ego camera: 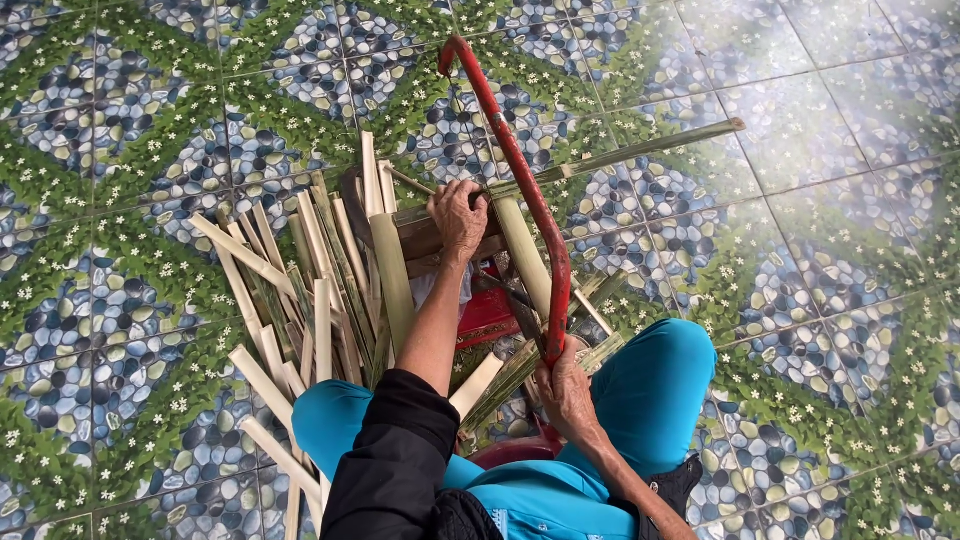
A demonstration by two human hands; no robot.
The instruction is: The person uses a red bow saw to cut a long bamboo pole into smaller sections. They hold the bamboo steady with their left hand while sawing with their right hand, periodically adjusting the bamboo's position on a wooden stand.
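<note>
Starting left of the red saw frame, there's the heap of split bamboo strips fanned out across the tiled floor. Counting them is tough: well over a dozen pale and green slats, overlapping too thickly for an exact number. A few longer pale ones slant down toward the person's blue-trousered knee, and at least three lie loose at the bottom edge.

Moving in toward the saw frame, one left hand, arm in a black sleeve, reaches forward. Its fingers are curled down and closed over the top of a wooden block, pressing on the long green bamboo stalk that crosses there. That's one stalk, running from the hand out past the saw frame, up and to the right, well beyond the heap.

Now the saw frame itself: one single red bow, curving from its hooked tip at the top down between the knees. Just left of it stands one thick pale-green bamboo piece, upright against the block. Beneath sits something red and flat, partly hidden; I can't tell what it is.

At the saw frame's lower end, the right hand is wrapped shut around the handle, and a bundle of green strips lies against it. Whether the fingers catch those strips too, I can't tell.

Right of the saw frame: the second blue knee, then bare patterned tiles.
</note>
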